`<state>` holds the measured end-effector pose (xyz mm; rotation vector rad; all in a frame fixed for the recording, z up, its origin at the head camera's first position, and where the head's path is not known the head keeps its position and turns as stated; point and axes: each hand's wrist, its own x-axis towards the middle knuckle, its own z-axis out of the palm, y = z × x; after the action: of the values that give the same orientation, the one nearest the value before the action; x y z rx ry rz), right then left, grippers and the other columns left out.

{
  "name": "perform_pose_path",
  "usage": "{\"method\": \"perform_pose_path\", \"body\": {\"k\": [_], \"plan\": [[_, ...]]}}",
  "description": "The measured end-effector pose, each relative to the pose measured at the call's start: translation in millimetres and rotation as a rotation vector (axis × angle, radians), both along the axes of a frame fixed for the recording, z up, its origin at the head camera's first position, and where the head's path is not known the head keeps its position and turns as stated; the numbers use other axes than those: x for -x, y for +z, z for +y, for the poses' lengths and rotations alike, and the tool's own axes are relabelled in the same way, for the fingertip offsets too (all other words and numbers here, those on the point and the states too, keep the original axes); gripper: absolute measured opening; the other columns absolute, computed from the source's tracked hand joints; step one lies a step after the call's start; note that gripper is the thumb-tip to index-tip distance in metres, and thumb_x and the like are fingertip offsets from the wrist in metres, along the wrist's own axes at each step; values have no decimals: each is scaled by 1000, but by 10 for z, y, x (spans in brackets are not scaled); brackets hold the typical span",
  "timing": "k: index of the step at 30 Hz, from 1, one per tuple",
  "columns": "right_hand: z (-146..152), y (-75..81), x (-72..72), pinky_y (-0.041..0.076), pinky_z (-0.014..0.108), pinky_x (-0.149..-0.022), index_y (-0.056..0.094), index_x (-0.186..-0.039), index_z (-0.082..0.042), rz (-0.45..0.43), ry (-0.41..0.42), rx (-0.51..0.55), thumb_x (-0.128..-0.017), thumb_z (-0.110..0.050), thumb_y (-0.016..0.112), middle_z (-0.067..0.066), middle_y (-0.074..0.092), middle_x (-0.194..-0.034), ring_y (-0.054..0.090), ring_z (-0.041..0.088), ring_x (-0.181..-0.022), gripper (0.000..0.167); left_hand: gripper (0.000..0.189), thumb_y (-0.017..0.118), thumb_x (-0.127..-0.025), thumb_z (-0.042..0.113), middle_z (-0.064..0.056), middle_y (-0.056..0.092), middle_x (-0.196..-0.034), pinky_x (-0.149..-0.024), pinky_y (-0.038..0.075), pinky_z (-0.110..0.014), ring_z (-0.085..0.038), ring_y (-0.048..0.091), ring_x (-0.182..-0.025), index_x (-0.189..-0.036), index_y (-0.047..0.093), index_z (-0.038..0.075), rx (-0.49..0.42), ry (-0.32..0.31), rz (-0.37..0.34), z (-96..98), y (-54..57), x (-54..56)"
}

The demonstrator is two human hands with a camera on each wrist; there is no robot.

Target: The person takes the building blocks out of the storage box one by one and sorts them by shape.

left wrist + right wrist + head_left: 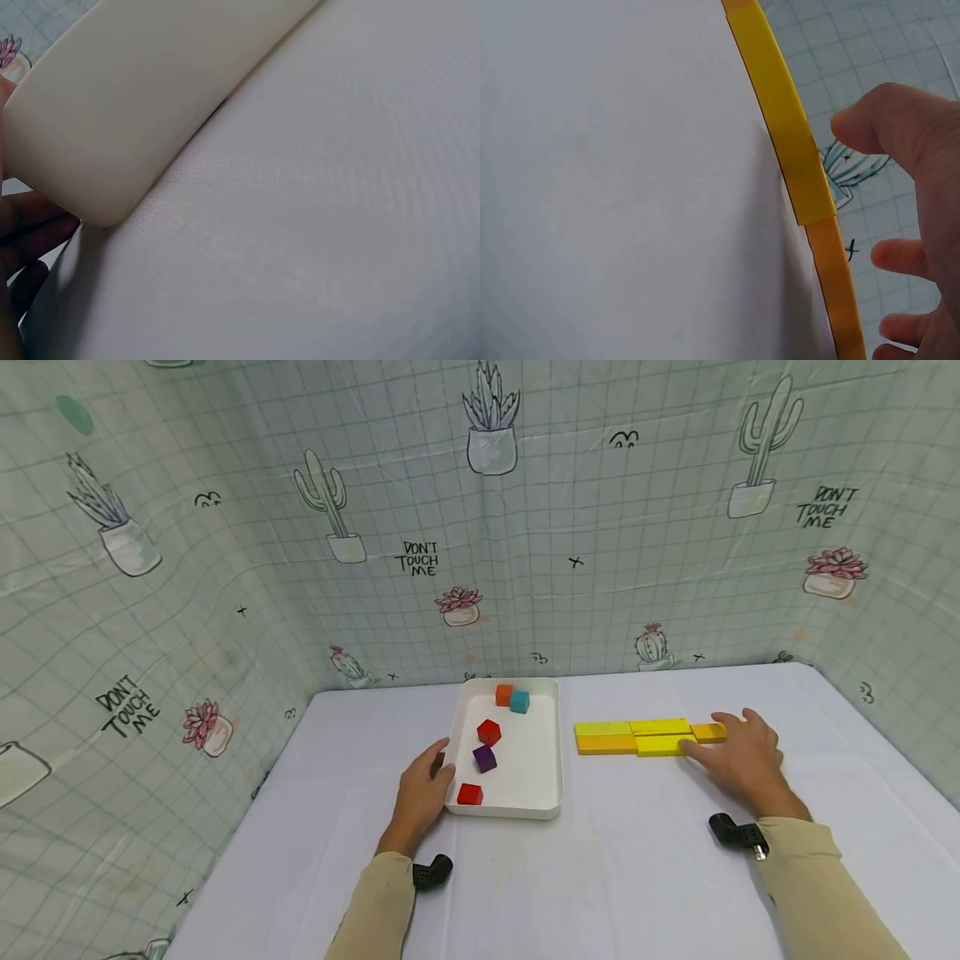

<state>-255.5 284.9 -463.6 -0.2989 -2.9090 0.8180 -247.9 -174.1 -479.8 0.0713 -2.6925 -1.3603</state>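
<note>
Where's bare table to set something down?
Free: table between left sleeve and right sleeve, nearer than the white tray; also left of the left hand. Crowded: narrow gap between tray and yellow-orange blocks; right hand at their right end.

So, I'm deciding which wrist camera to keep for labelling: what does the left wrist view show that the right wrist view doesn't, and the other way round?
Left wrist only: the tray, seen from outside, with the left grip at its corner.
Right wrist only: a yellow block, an orange block and the right grip.
Both: the white tablecloth and the patterned curtain.
</note>
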Motion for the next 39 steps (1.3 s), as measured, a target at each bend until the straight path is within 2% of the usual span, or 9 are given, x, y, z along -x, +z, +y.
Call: {"method": "perform_pose_path", "body": {"k": [8, 19, 25, 30, 36, 39], "plan": [[-44, 13, -8, 16, 78, -102, 39, -142, 11, 22, 20, -23, -85, -48, 72, 45, 10, -148, 8, 64, -136, 89, 49, 56, -101, 25, -9, 60, -135, -112, 35, -54, -29, 49, -132, -149, 50, 20, 6, -4, 9, 12, 16, 31], [-77, 50, 6, 16, 77, -102, 39, -142, 12, 2, 11, -9, -88, -48, 70, 46, 12, -147, 9, 63, -136, 87, 48, 56, -101, 22, -10, 60, -136, -112, 35, -54, -30, 49, -132, -149, 51, 19, 5, -5, 15, 0, 16, 29], [-134, 141, 2, 28, 74, -98, 44, -141, 9, 63, -26, -4, -94, -46, 61, 41, 28, -145, 26, 61, -127, 75, 49, 56, -100, 23, -10, 60, -135, -112, 34, -55, -29, 48, -134, -149, 50, 19, 10, -2, 5, 1, 15, 5], [-317, 263, -15, 33, 69, -103, 47, -141, 8, 128, 20, 96, -99, -43, 55, 37, 39, -143, 35, 55, -128, 66, 49, 56, -100, 22, -10, 61, -135, -112, 34, -56, -30, 48, -133, -148, 51, 18, 8, -6, 9, -14, 14, -13], [-590, 320, 16, 43, 61, -100, 51, -139, 4, 101, 86, 175, -101, -41, 54, 29, 53, -135, 48, 45, -122, 59, 49, 57, -100, 22, -10, 62, -133, -112, 34, -56, -30, 50, -132, -148, 51, 20, 7, -16, 32, -12, 26, -20], [-708, 332, 46, 49, 56, -96, 54, -136, 2, 118, 104, 256, -102, -38, 53, 24, 58, -130, 54, 41, -116, 53, 48, 57, -100, 21, -10, 61, -134, -113, 33, -56, -30, 50, -131, -148, 52, 21, 13, -23, 48, -21, 30, -25]]}}
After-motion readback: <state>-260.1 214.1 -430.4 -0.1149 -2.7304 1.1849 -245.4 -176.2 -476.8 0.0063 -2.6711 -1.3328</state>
